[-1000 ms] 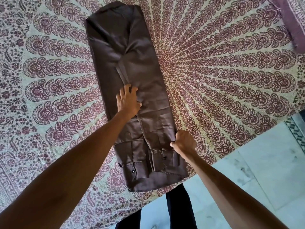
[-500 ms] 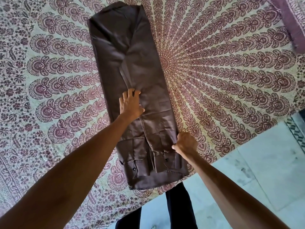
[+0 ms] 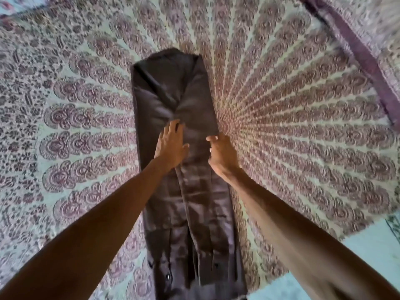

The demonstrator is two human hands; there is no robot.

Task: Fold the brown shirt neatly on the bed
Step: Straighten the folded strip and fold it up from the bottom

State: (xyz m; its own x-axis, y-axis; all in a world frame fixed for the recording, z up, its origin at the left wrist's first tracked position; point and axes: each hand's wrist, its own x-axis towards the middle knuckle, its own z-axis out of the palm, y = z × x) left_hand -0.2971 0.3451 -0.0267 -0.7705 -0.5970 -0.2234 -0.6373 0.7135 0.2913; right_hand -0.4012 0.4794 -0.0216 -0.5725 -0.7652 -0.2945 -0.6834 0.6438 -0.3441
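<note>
Brown shirt (image 3: 188, 202) lies folded into a long strip on the bed (image 3: 303, 148); left hand (image 3: 171, 148) rests flat on its middle, fingers straight; right hand (image 3: 223, 154) curls at its right edge, grip unclear.

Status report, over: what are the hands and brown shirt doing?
Left hand flat on brown shirt, mid-length. Right hand curled at its right edge, grip unclear. Shirt folded to long strip on bedspread; nothing atop it.
</note>
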